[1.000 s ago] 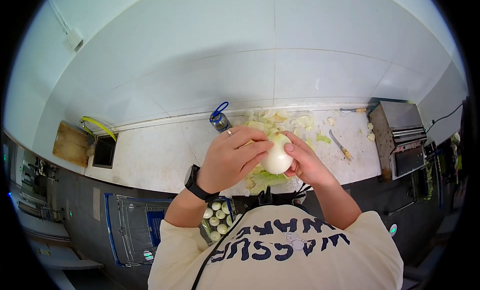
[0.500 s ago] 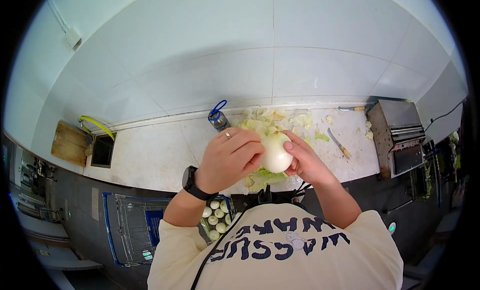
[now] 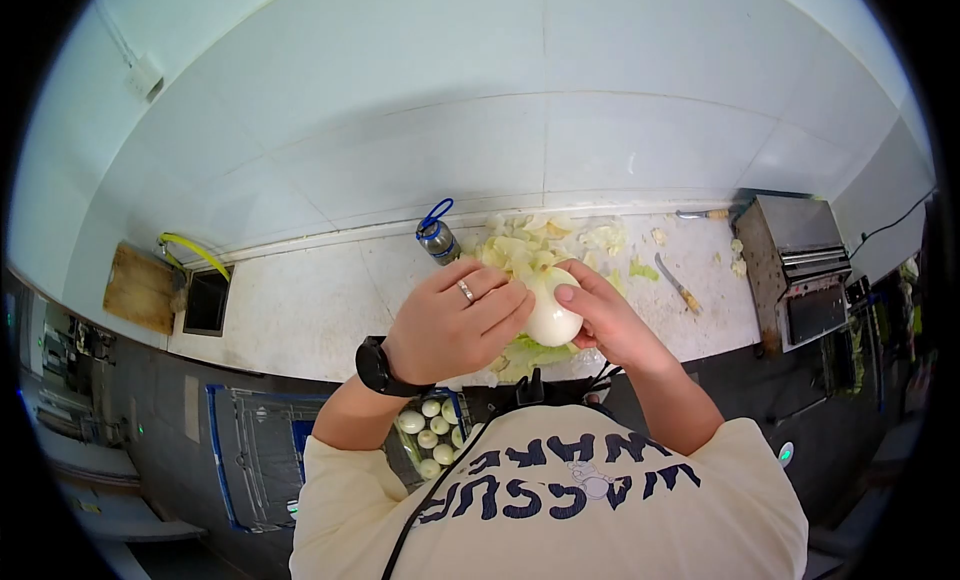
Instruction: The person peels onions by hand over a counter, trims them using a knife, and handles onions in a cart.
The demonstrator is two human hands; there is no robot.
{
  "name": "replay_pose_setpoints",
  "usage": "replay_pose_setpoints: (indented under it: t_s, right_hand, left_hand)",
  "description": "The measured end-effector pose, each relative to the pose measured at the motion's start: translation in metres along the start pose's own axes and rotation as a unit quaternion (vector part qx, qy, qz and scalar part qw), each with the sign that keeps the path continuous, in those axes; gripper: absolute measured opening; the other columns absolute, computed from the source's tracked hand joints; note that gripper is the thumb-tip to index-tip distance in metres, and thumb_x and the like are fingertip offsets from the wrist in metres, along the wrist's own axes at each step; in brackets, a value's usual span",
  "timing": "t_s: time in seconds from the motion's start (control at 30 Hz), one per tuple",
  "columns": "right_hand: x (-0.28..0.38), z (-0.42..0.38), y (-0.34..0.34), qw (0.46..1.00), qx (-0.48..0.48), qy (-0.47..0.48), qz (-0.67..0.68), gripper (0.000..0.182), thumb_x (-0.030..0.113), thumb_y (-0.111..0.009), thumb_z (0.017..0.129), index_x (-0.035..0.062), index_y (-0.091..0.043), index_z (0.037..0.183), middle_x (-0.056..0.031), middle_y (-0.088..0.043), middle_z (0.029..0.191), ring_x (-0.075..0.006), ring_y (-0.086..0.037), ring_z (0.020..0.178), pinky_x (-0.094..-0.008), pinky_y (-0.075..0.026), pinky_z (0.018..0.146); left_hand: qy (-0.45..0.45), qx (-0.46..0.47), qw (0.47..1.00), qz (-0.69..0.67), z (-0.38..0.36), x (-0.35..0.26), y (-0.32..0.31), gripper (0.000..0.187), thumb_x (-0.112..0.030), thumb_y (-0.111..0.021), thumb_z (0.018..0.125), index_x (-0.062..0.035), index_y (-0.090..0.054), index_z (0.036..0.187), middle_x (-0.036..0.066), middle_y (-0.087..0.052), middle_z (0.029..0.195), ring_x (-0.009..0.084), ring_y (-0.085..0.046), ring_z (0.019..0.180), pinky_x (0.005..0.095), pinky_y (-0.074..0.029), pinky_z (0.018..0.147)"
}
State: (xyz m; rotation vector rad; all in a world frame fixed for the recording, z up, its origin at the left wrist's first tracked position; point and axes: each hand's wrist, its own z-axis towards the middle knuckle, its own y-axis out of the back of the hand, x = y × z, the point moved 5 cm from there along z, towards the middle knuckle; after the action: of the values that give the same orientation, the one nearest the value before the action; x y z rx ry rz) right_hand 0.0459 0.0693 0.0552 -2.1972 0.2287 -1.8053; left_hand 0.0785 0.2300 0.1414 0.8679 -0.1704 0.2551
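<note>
A peeled-looking white onion (image 3: 553, 312) is held up between my two hands, over the counter. My right hand (image 3: 608, 320) grips it from the right, thumb on the near face and fingers curled behind. On its left side, the bent fingers of my left hand (image 3: 455, 320) press together against the onion near its top; their tips and thumb are partly hidden. A pale flap of skin shows at the onion's top, beside those fingers. Behind it lies a heap of pale yellow-green peelings (image 3: 520, 248).
A bottle (image 3: 437, 240) with a blue loop stands left of the peelings. Right of them lie a curved knife (image 3: 678, 286) and another knife (image 3: 703, 215), near a metal box (image 3: 795, 250). Below the counter (image 3: 310, 300), a crate of several white onions (image 3: 428, 438) sits beside a blue-edged cart (image 3: 225, 460).
My left hand has turned slightly and shifted a little left and down. The onion has tilted slightly, and a pale flap now shows at its top. My right hand keeps its grip.
</note>
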Motion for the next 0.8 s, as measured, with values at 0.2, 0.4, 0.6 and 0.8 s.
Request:
replay_pose_setpoints:
  t_s: [0.2, 0.4, 0.6, 0.8]
  right_hand:
    - [-0.001, -0.002, 0.000, 1.000, -0.003, -0.002, 0.002, 0.040, 0.043, -0.059, 0.094, 0.0076, -0.051, 0.112, 0.0013, -0.055, 0.079, -0.0009, -0.044, 0.055, -0.0165, -0.028, 0.043]
    - [-0.002, -0.003, 0.002, 1.000, -0.010, -0.003, 0.014, 0.040, 0.044, -0.056, 0.096, 0.0078, -0.051, 0.112, 0.0014, -0.056, 0.079, -0.0013, -0.043, 0.055, -0.0167, -0.027, 0.043]
    - [-0.005, -0.005, 0.006, 0.998, -0.031, -0.014, 0.058, 0.050, 0.045, -0.058, 0.094, 0.0060, -0.047, 0.124, 0.0005, -0.057, 0.083, -0.0019, -0.044, 0.056, -0.0180, -0.027, 0.043]
    - [-0.007, -0.002, 0.010, 0.998, -0.009, -0.025, 0.059, 0.060, 0.046, -0.059, 0.093, 0.0054, -0.043, 0.133, -0.0001, -0.059, 0.088, -0.0020, -0.047, 0.060, -0.0193, -0.028, 0.044]
  left_hand:
    - [-0.019, 0.000, 1.000, 0.010, 0.001, -0.004, 0.000, 0.022, -0.010, -0.068, 0.066, -0.0073, -0.069, 0.088, 0.000, -0.062, 0.093, 0.0160, -0.060, 0.085, 0.0333, -0.053, 0.076]
    - [-0.004, -0.016, 1.000, -0.004, -0.002, -0.002, 0.001, 0.019, -0.009, -0.069, 0.067, -0.0102, -0.068, 0.086, -0.001, -0.062, 0.093, 0.0162, -0.060, 0.087, 0.0337, -0.053, 0.076]
    - [0.038, -0.036, 0.998, -0.032, -0.011, 0.009, 0.000, 0.024, -0.010, -0.075, 0.064, -0.0108, -0.068, 0.087, 0.000, -0.063, 0.092, 0.0178, -0.060, 0.084, 0.0330, -0.052, 0.076]
    - [0.131, -0.004, 0.979, -0.158, 0.003, 0.017, -0.004, 0.028, -0.007, -0.077, 0.069, -0.0092, -0.069, 0.095, 0.003, -0.064, 0.094, 0.0220, -0.062, 0.082, 0.0335, -0.052, 0.073]
